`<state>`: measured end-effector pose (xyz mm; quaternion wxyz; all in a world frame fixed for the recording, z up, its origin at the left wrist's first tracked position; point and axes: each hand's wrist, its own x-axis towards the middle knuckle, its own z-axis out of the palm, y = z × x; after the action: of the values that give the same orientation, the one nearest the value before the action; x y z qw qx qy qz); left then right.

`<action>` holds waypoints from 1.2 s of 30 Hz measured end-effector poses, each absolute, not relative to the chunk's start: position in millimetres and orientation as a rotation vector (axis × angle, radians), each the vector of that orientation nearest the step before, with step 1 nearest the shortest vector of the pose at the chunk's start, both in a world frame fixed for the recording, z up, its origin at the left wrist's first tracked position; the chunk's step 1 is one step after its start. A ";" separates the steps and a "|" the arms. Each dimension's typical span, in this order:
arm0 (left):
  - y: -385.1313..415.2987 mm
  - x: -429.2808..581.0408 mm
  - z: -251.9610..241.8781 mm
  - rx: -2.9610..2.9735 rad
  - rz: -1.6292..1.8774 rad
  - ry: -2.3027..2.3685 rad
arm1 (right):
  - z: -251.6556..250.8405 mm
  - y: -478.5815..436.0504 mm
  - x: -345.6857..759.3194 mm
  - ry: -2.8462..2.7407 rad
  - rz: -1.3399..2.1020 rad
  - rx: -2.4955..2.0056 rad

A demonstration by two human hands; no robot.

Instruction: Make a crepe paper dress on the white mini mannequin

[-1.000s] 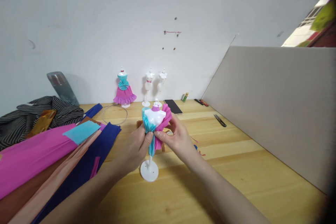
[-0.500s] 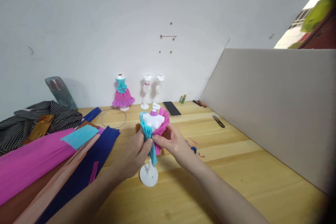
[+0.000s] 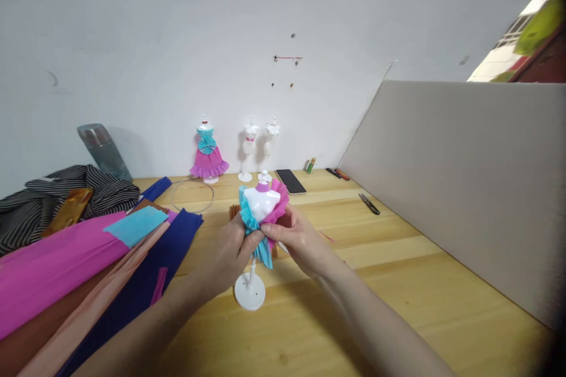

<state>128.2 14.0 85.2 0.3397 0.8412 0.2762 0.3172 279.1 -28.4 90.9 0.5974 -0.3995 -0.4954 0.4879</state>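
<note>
A small white mannequin (image 3: 260, 202) on a round base (image 3: 250, 291) stands in front of me, with a purple band at its neck. Pleated blue crepe paper (image 3: 264, 253) covers one side of its front, and pleated pink crepe paper (image 3: 280, 200) the other. My left hand (image 3: 236, 244) is closed on the blue paper at the waist, thumb in front. From the other side my right hand (image 3: 295, 235) pinches the pink paper at the waist, its thumb meeting the blue paper. The fingers behind the mannequin are hidden.
Crepe paper sheets (image 3: 57, 265) and a striped cloth (image 3: 101, 188) lie at left, near a bottle (image 3: 104, 150). A dressed mannequin (image 3: 209, 153) and two more small mannequins (image 3: 250, 144) stand by the wall. A phone (image 3: 290, 181), snips (image 3: 369, 204) and a white partition (image 3: 460, 177) are at right.
The blue paper's lower end has swung right and spread out below the waist. Both hands stay at the mannequin's waist, with the thumbs slightly shifted. The view has moved a little.
</note>
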 end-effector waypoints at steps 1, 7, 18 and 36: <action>14.4 128.3 85.1 2.187 0.827 0.737 | 91.8 -28.4 279.6 -1.165 1.138 -0.920; 20.0 125.8 78.5 2.191 0.918 0.794 | 97.3 -28.8 281.0 -1.262 1.052 -0.913; 7.7 131.1 89.4 2.229 0.915 0.818 | 94.9 -29.4 274.9 -1.289 0.852 -0.998; 22.5 123.8 85.9 2.147 0.981 0.895 | 89.8 -30.2 278.6 -1.482 0.493 -1.175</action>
<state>123.8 22.5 85.9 0.3040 0.8102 0.3377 0.3702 278.6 -30.2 89.8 0.5591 -0.4983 -0.6287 0.2093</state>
